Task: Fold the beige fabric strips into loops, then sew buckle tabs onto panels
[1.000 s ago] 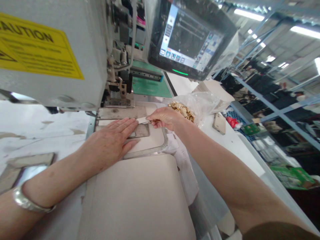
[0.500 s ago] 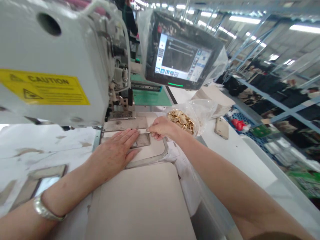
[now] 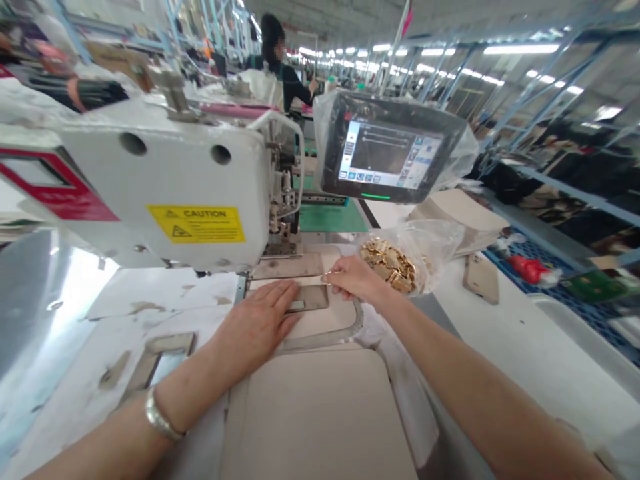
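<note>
My left hand lies flat with its fingers stretched out, pressing on a beige panel and a pale strip across it. My right hand is closed in a pinch at the right end of that strip. A small thin piece with a metallic glint shows at its fingertips, too small to name. Flat metal clamp plates rest over the panel, close to the sewing machine head. A larger beige panel lies nearer to me, below both hands.
A clear plastic bag of gold metal fittings sits right of my right hand. Behind it are stacked beige panels, a phone and a display. A loose metal frame lies left. A person is farther back.
The camera view has swung up and left, so the scene sits lower and farther right. Both hands keep nearly the same place on the panel, the right still pinching at the strip's end.
</note>
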The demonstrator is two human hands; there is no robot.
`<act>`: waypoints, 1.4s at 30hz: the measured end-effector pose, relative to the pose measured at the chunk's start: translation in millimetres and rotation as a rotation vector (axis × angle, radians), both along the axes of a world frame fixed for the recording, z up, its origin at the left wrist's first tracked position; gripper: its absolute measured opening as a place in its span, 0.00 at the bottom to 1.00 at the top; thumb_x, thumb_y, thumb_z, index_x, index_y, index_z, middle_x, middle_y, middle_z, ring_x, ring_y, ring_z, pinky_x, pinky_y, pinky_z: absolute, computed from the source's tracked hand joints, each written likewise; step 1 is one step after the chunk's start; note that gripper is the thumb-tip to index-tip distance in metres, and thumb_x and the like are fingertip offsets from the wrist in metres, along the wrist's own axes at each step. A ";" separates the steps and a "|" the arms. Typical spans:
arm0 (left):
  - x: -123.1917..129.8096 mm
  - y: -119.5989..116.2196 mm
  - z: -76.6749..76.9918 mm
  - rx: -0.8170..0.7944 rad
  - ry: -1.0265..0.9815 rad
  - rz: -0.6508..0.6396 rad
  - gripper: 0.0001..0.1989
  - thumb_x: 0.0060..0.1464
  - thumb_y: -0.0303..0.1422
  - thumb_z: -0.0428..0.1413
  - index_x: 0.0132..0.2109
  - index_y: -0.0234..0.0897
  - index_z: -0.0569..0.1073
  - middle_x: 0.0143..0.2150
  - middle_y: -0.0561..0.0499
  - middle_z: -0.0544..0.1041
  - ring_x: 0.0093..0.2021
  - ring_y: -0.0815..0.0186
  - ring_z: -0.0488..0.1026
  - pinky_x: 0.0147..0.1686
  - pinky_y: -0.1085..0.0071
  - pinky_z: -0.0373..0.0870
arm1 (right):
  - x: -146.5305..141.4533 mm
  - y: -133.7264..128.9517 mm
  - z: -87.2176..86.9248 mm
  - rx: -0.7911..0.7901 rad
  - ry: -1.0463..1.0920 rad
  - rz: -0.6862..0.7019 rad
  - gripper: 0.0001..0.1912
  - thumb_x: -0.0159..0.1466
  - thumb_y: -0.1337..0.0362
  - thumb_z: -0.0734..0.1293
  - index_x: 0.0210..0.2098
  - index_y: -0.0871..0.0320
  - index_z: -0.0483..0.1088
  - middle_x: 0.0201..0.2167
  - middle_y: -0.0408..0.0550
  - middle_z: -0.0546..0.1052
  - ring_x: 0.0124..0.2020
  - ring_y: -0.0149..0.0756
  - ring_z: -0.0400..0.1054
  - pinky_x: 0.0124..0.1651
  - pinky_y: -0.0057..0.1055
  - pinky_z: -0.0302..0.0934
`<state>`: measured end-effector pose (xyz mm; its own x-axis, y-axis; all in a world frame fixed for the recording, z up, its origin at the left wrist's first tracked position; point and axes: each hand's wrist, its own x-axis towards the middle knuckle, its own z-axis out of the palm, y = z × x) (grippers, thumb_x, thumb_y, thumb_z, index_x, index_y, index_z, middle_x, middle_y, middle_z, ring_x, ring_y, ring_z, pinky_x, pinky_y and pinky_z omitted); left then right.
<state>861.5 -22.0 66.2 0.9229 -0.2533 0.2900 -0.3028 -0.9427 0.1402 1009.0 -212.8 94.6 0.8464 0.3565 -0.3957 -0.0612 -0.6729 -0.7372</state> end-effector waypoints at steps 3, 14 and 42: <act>-17.2 20.3 -4.0 0.075 -0.053 0.062 0.27 0.69 0.44 0.46 0.64 0.28 0.69 0.63 0.35 0.74 0.62 0.51 0.72 0.62 0.53 0.70 | -1.8 -1.9 -1.3 0.025 -0.018 0.002 0.09 0.64 0.68 0.71 0.28 0.59 0.68 0.16 0.37 0.73 0.11 0.24 0.63 0.14 0.18 0.57; -28.3 19.0 5.8 0.206 -0.084 0.191 0.18 0.66 0.34 0.49 0.54 0.25 0.73 0.55 0.30 0.78 0.49 0.45 0.76 0.50 0.48 0.75 | -2.3 -0.5 2.1 0.066 0.033 0.006 0.12 0.65 0.71 0.70 0.26 0.59 0.67 0.14 0.36 0.72 0.11 0.24 0.64 0.15 0.18 0.58; -45.8 65.3 23.2 0.254 0.091 0.258 0.21 0.67 0.43 0.44 0.46 0.32 0.75 0.40 0.36 0.79 0.41 0.46 0.75 0.43 0.52 0.72 | -4.5 57.9 17.7 -0.115 0.211 0.171 0.14 0.61 0.68 0.69 0.20 0.60 0.65 0.13 0.44 0.73 0.12 0.29 0.66 0.14 0.20 0.58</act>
<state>815.7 43.3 89.4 0.9849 -0.0618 0.1616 -0.0473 -0.9946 -0.0922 1004.5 -154.9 112.3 0.6728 0.4295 -0.6023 -0.0832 -0.7651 -0.6385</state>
